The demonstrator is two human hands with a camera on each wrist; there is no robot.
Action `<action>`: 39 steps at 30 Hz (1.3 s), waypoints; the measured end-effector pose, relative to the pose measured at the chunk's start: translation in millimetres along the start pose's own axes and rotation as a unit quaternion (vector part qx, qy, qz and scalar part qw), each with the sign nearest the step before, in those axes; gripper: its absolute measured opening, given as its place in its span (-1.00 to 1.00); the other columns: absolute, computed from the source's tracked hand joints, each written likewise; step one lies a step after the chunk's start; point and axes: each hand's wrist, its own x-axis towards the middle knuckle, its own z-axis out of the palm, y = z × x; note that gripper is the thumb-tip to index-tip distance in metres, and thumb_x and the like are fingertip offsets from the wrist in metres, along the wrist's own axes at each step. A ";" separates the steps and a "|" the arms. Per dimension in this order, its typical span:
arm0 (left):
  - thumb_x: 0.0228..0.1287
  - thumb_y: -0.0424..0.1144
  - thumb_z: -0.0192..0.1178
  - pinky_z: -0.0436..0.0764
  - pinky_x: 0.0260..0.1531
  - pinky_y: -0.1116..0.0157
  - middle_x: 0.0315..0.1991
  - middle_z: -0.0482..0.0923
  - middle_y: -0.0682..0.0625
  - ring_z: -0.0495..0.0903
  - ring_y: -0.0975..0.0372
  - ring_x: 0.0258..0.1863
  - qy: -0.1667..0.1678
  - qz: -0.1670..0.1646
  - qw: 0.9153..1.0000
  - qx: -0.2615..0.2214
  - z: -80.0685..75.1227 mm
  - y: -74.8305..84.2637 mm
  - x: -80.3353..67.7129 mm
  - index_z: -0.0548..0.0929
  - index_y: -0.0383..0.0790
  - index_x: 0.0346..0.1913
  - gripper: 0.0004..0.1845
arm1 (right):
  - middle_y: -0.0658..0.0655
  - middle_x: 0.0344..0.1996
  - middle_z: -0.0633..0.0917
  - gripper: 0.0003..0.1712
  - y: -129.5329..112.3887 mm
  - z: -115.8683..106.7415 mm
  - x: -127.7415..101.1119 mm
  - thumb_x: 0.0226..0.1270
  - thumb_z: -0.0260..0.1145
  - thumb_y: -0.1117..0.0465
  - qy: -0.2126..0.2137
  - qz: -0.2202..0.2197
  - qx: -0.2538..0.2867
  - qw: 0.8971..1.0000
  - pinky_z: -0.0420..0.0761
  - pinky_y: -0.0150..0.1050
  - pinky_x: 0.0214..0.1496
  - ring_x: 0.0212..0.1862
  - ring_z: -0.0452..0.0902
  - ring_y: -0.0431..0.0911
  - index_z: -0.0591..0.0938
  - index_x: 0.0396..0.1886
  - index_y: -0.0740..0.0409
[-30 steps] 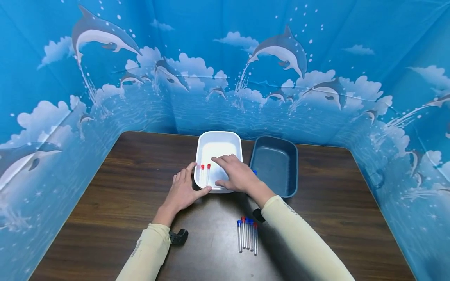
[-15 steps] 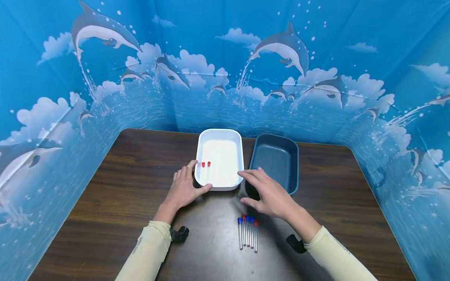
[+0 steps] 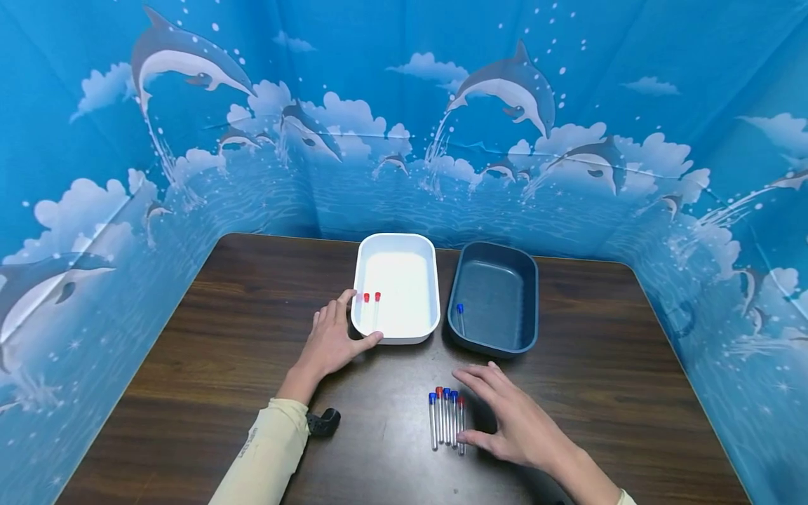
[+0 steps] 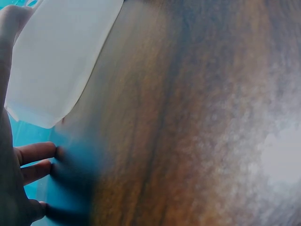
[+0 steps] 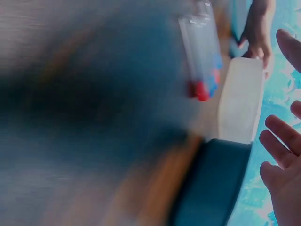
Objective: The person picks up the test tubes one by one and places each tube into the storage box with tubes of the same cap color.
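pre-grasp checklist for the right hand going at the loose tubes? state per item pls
1. Right hand free, fingers spread, holding nothing: ok.
2. Loose tubes in reach: ok, five lie side by side on the table, thumb at the rightmost one.
3. Cap colours readable: ok, red and blue both show in the row.
4. White tray steadied: ok, left hand rests at its near left corner; two red-capped tubes inside.
5. Blue tray open for drop: ok, one blue-capped tube inside.
6. Thumb touching the row: cannot tell, right wrist view is blurred.
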 end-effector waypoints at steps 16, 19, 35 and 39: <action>-0.02 0.53 0.18 0.12 0.26 -0.06 0.18 0.26 -0.10 0.25 0.00 0.11 0.002 -0.003 1.000 -0.003 1.7 -0.9 -0.2 -0.04 0.03 0.52 0.15 | -0.16 0.31 0.37 0.05 18.8 36.8 -23.2 -0.02 0.47 -0.36 -0.040 0.030 0.000 0.999 0.15 0.05 0.41 0.36 0.29 -0.12 0.31 0.47 -0.19; -0.02 0.53 0.17 0.13 0.25 -0.05 0.18 0.27 -0.11 0.25 0.00 0.10 0.004 -0.003 1.000 -0.003 1.5 -0.7 0.0 -0.04 0.03 0.52 0.15 | -0.15 0.32 0.36 0.06 19.3 38.4 -21.4 -0.03 0.48 -0.35 -0.046 0.028 -0.001 0.999 0.13 0.03 0.42 0.37 0.27 -0.13 0.30 0.47 -0.17; 0.01 0.48 0.22 0.12 0.25 -0.05 0.19 0.27 -0.11 0.24 0.00 0.13 -0.001 -0.007 1.000 -0.007 0.9 1.0 -0.8 -0.04 0.03 0.52 0.13 | -0.15 0.30 0.39 0.07 21.9 46.0 -16.5 -0.06 0.54 -0.28 -0.042 0.009 -0.013 0.999 0.11 -0.01 0.44 0.35 0.28 -0.17 0.31 0.46 -0.17; 0.01 0.49 0.20 0.13 0.24 -0.05 0.19 0.27 -0.11 0.25 0.00 0.12 -0.003 -0.007 1.000 -0.004 0.1 1.3 -0.9 -0.04 0.03 0.53 0.14 | -0.16 0.29 0.40 0.06 22.0 46.6 -16.1 -0.07 0.55 -0.27 -0.035 0.004 -0.021 0.999 0.12 -0.04 0.44 0.34 0.29 -0.18 0.33 0.45 -0.16</action>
